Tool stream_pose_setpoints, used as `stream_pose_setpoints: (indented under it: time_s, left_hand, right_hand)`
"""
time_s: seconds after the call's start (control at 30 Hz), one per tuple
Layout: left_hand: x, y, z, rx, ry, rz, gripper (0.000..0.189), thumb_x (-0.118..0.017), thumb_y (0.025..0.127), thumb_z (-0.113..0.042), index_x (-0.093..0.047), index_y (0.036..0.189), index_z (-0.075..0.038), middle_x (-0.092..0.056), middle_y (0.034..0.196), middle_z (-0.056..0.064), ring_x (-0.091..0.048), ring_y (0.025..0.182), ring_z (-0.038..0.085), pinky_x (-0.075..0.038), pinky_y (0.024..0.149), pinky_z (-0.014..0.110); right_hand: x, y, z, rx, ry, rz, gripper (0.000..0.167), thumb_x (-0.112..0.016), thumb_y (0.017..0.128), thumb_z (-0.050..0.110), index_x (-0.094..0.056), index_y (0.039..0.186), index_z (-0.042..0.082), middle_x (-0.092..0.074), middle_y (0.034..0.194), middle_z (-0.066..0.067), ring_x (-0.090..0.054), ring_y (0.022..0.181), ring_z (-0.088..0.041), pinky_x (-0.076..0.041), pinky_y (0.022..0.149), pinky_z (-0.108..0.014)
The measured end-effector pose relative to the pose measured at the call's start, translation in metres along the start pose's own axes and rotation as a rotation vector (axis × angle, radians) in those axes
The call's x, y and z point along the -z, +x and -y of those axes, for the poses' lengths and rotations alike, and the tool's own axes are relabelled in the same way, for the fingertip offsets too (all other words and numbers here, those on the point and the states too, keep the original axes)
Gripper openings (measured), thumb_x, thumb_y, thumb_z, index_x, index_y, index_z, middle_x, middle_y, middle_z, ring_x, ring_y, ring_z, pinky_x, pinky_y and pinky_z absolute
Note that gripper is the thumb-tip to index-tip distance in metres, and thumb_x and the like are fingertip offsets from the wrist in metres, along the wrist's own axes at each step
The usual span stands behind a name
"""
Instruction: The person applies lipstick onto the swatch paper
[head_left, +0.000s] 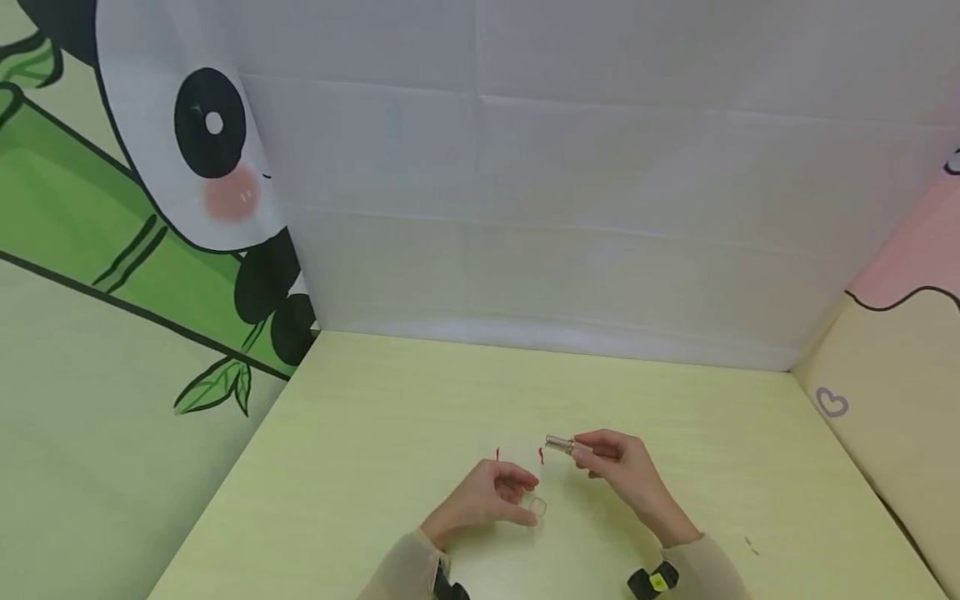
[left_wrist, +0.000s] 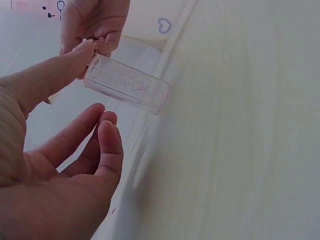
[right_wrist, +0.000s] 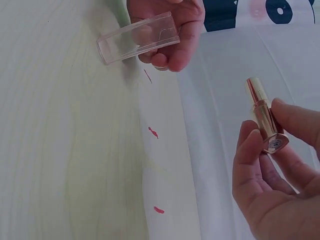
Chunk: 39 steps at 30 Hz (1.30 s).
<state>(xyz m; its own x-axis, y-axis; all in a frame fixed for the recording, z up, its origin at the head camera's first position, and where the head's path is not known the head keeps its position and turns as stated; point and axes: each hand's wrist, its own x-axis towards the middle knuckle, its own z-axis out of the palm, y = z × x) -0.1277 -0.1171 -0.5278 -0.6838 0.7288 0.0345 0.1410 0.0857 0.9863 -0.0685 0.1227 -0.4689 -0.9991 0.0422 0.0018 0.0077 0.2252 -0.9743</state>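
A lipstick [right_wrist: 260, 107] in a gold tube lies in the grip of my right hand [head_left: 621, 469], pinched between thumb and fingers. Its labelled base faces the right wrist camera, and in the head view the tube points left. My left hand [head_left: 486, 497] has thumb and fingers spread apart beside a clear, square-sided cap [left_wrist: 127, 84] with faint lettering. The thumb tip is right at one end of this cap, and the fingers stand apart from it. Short red streaks [right_wrist: 153, 132] mark the white sheet [right_wrist: 167, 170] on the table.
The pale yellow table [head_left: 360, 467] reaches back to a white hanging sheet [head_left: 562, 208]. A panda print [head_left: 165, 167] covers the left side, and a pink and cream panel [head_left: 900, 350] stands at the right. A small dark mark [head_left: 752, 546] shows on the table's right front.
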Motion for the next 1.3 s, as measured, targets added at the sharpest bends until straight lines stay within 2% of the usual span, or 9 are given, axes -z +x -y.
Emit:
stream_pose_setpoints:
  time_s: [0.17, 0.33, 0.47, 0.67, 0.77, 0.97, 1.13, 1.3]
  left_hand:
    - [-0.003, -0.003, 0.001, -0.015, 0.057, 0.034, 0.040, -0.086, 0.069, -0.011, -0.071, 0.104, -0.001, -0.066, 0.086, 0.002, -0.057, 0.075, 0.015, -0.049, 0.066, 0.023]
    - [-0.007, -0.005, -0.002, -0.018, 0.122, 0.034, 0.035, -0.086, 0.068, -0.009, -0.073, 0.101, -0.005, -0.064, 0.081, -0.004, -0.057, 0.072, 0.011, -0.049, 0.065, 0.023]
    - [-0.009, -0.004, -0.003, -0.033, 0.149, 0.023, 0.026, -0.085, 0.070, -0.008, -0.074, 0.093, -0.008, -0.064, 0.082, -0.008, -0.057, 0.072, 0.007, -0.050, 0.067, 0.023]
    - [-0.007, -0.003, 0.000, -0.081, 0.178, 0.015, 0.014, -0.082, 0.074, -0.010, -0.075, 0.086, -0.011, -0.065, 0.076, -0.009, -0.056, 0.067, 0.003, -0.049, 0.062, 0.022]
    - [-0.004, -0.002, -0.003, -0.092, 0.157, 0.016, 0.012, -0.080, 0.077, -0.010, -0.074, 0.087, -0.010, -0.067, 0.079, -0.009, -0.061, 0.070, 0.005, -0.050, 0.066, 0.023]
    - [0.002, 0.000, -0.012, -0.070, 0.053, -0.001, 0.014, -0.078, 0.079, -0.006, -0.072, 0.091, -0.002, -0.070, 0.088, 0.002, -0.067, 0.078, 0.012, -0.052, 0.073, 0.026]
    - [0.006, 0.004, -0.013, -0.040, -0.031, -0.039, 0.014, -0.076, 0.081, -0.006, -0.071, 0.093, -0.001, -0.069, 0.091, 0.007, -0.068, 0.078, 0.018, -0.054, 0.070, 0.030]
    - [0.008, 0.007, -0.013, -0.022, -0.093, -0.039, 0.019, -0.073, 0.083, -0.005, -0.070, 0.099, 0.004, -0.069, 0.090, 0.009, -0.069, 0.075, 0.022, -0.054, 0.064, 0.031]
  right_hand:
    - [-0.001, -0.001, 0.001, -0.009, 0.006, -0.002, 0.031, -0.070, 0.088, 0.010, -0.064, 0.112, -0.007, -0.068, 0.095, -0.022, -0.065, 0.083, -0.033, -0.053, 0.069, -0.032]
    - [-0.003, -0.003, 0.002, -0.004, 0.008, -0.002, 0.033, -0.072, 0.087, 0.014, -0.065, 0.111, -0.006, -0.067, 0.097, -0.024, -0.064, 0.085, -0.037, -0.053, 0.068, -0.032]
    - [-0.004, -0.002, 0.001, -0.012, 0.006, -0.003, 0.032, -0.073, 0.086, 0.017, -0.066, 0.110, -0.003, -0.067, 0.097, -0.024, -0.065, 0.082, -0.030, -0.053, 0.068, -0.032]
    - [-0.006, -0.003, 0.001, 0.004, -0.003, 0.005, 0.031, -0.073, 0.086, 0.016, -0.066, 0.110, -0.004, -0.069, 0.094, -0.018, -0.065, 0.079, -0.024, -0.053, 0.068, -0.032]
    - [-0.006, -0.005, 0.002, 0.006, 0.003, 0.012, 0.032, -0.073, 0.086, 0.016, -0.066, 0.110, -0.003, -0.069, 0.093, -0.016, -0.065, 0.081, -0.029, -0.053, 0.068, -0.032]
    - [-0.006, -0.008, 0.006, 0.020, 0.011, 0.038, 0.032, -0.072, 0.086, 0.013, -0.064, 0.111, -0.006, -0.068, 0.097, -0.016, -0.064, 0.084, -0.036, -0.053, 0.068, -0.032]
    - [-0.008, -0.010, 0.009, 0.031, 0.011, 0.043, 0.032, -0.073, 0.085, 0.011, -0.064, 0.111, -0.006, -0.068, 0.099, -0.016, -0.064, 0.085, -0.036, -0.053, 0.068, -0.032]
    - [-0.010, -0.010, 0.012, 0.038, 0.010, 0.058, 0.032, -0.073, 0.085, 0.012, -0.064, 0.111, -0.005, -0.067, 0.100, -0.017, -0.065, 0.085, -0.033, -0.053, 0.067, -0.031]
